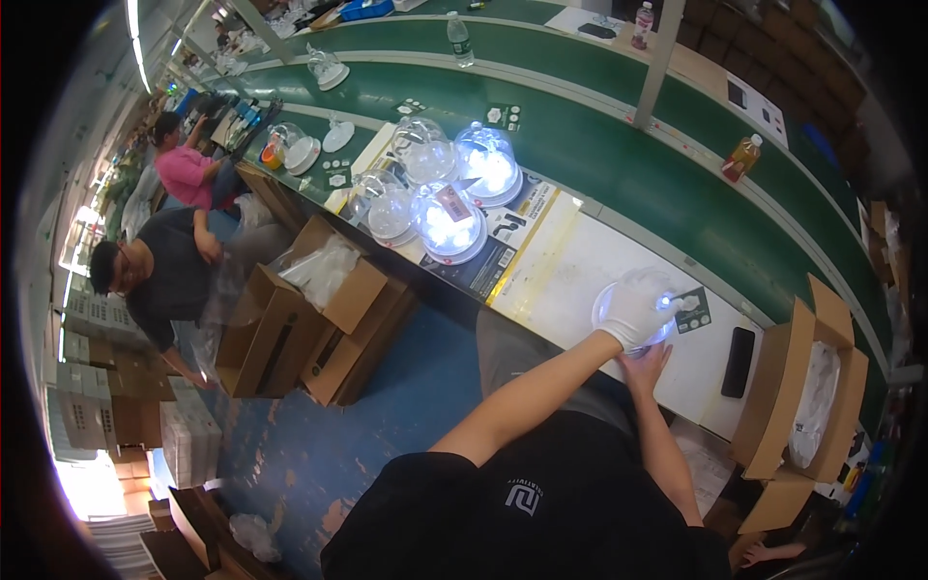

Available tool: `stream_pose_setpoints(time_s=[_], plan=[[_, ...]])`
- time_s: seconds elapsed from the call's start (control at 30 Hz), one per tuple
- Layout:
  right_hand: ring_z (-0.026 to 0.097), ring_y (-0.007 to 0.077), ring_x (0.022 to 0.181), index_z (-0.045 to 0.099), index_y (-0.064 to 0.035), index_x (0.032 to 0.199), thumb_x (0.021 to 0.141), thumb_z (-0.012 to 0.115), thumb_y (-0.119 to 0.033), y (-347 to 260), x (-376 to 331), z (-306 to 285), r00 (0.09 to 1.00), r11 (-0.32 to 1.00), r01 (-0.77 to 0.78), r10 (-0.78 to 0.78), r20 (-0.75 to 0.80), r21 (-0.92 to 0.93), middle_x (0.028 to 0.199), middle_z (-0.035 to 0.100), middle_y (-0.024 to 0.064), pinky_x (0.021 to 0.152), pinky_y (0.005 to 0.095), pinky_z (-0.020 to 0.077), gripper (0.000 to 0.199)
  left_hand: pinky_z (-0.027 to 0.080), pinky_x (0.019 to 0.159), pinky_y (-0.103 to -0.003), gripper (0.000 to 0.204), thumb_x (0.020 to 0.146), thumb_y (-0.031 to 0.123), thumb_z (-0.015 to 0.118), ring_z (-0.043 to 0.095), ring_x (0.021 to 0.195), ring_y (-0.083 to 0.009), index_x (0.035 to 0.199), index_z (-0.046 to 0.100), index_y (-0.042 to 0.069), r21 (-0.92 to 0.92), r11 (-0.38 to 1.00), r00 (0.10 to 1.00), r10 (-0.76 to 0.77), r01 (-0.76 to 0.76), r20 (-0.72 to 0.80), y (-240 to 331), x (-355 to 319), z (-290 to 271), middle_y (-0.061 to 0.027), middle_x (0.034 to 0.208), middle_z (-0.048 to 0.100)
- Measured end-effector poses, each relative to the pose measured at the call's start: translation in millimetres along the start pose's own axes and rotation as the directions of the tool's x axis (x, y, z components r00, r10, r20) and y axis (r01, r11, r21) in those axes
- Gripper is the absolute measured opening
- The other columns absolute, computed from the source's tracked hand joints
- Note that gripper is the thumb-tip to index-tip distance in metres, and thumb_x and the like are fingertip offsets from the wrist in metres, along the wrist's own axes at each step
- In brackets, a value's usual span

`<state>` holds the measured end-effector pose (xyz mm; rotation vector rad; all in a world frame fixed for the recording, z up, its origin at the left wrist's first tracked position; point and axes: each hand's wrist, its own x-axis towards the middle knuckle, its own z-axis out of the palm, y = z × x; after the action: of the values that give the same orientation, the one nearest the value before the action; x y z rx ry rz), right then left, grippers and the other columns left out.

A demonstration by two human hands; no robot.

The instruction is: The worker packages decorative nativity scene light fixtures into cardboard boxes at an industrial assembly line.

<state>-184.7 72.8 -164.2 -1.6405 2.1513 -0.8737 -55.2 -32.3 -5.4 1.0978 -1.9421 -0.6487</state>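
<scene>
- Spreading right of centre: smooth, pale worktop (546, 275).
- Round lamp (601, 307) on its right part, glowing bluish-white.
- My left hand (640, 302), white fabric glove, curved over it; grip unclear.
- My bare right hand (648, 365) at its lower edge; I cannot tell its grip.
- Flat green card (694, 311).

The glove (640, 298) is white, the lit dome lamp (602, 304) bluish white, the card (692, 308) dark green with white marks. The worktop (564, 282) is white with yellow tape (526, 242) stripes, the belt (619, 184) green, the floor (401, 382) blue with brownish patches.
</scene>
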Motion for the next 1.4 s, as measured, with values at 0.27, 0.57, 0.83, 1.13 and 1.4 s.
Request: stream_pose_setpoints(time_s=[0.27,0.57,0.83,1.13,1.4], plan=[[0.051,0.0271,0.131,0.025,-0.0006,0.153,0.081,0.083,-0.016,-27,1,-4,0.975,0.488,-0.219,0.126,0.181,0.845,0.148,0.044,0.0175,0.109,0.038,0.0435,0.093,0.046,0.102,-0.039,0.029,0.088,0.015,0.073,0.063,0.115,-0.0282,0.116,0.071,0.006,-0.24,0.971,0.975,-0.035,-0.02,-0.221,-32,-22,-31,-0.012,0.12,0.069],[0.053,0.0213,0.126,0.034,-0.0007,0.15,0.098,0.064,-0.019,-96,5,-26,0.921,0.559,-0.3,-0.041,0.388,0.773,0.134,0.058,0.0148,0.106,0.0347,0.041,0.062,0.046,0.101,-0.041,0.042,0.095,0.032,0.065,0.06,0.112,-0.0258,0.128,0.06,0.007,-0.994,-0.068,0.667,-0.738,0.082,0.105,-86,-58,-104,-0.0101,0.122,0.065],[0.022,0.0478,0.148,0.035,-0.001,0.149,0.083,0.066,-0.062,-224,-21,-119,0.696,0.723,0.658,-0.69,0.197,0.211,0.157,0.025,0.033,0.116,0.0669,0.0157,0.095,0.044,0.108,-0.048,0.036,0.101,0.028,0.05,0.056,0.122,-0.0312,0.129,0.056,0.005,-0.283,0.902,0.877,-0.401,0.326,-0.266,-160,-124,-114,-0.0135,0.13,0.061],[0.028,0.0471,0.146,0.036,-0.0051,0.148,0.08,0.068,-0.063,-217,-37,-118,0.653,0.65,0.722,-0.754,0.078,0.236,0.155,0.029,0.032,0.115,0.0686,0.0181,0.095,0.043,0.11,-0.049,0.039,0.103,0.028,0.047,0.053,0.127,-0.0309,0.133,0.053,0.003,-0.984,0.133,0.79,-0.613,0.119,0.012,-155,-129,-139,-0.0144,0.134,0.059],[0.037,0.0305,0.143,0.023,0.0012,0.153,0.106,0.036,-0.054,-120,-21,-48,0.986,0.389,-0.165,0.077,0.146,0.906,0.154,0.037,0.0176,0.115,0.0424,0.033,0.074,0.054,0.089,-0.032,0.044,0.098,0.003,0.046,0.063,0.109,-0.016,0.141,0.051,-0.003,-0.969,0.173,0.774,-0.632,0.175,0.027,-14,-53,-145,-0.0126,0.127,0.065]])
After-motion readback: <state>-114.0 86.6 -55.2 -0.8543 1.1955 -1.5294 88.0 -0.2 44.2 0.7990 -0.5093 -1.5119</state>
